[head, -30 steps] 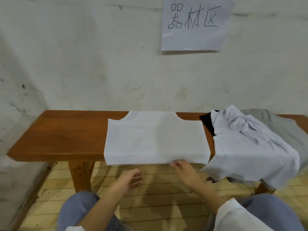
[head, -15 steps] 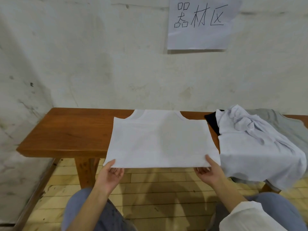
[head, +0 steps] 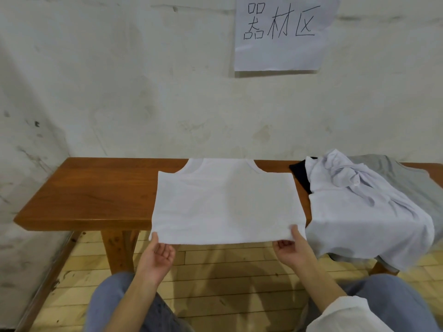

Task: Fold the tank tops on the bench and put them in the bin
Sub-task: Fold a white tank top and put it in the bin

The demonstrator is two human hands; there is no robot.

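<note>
Vs 1 s ago: left hand (head: 158, 256) is no longer loose in the air below the surface (head: 96, 188). It's up at the left hem corner of the white tank top (head: 225, 202), thumb on the cloth, fingers curled just under. Right hand (head: 291, 250) has slid from mid-hem out to the right hem corner and pinches it, thumb on top, fingers below. Half a sec ago both hands were already at these corners; little change since.

Tank top lies flat, centre of the surface, neck twd the wall, hem hanging just over the near edge. It hides the left index finger and the right fingertips.

Right of it: black garment (head: 300, 174), mostly buried under a crumpled white top (head: 359, 212) that drapes off the front edge. Behind that, a grey top (head: 412, 185), cut off by the frame edge along w/ the surface's right end. Paper sign (head: 282, 32) on the wall is cropped at the top.
</note>
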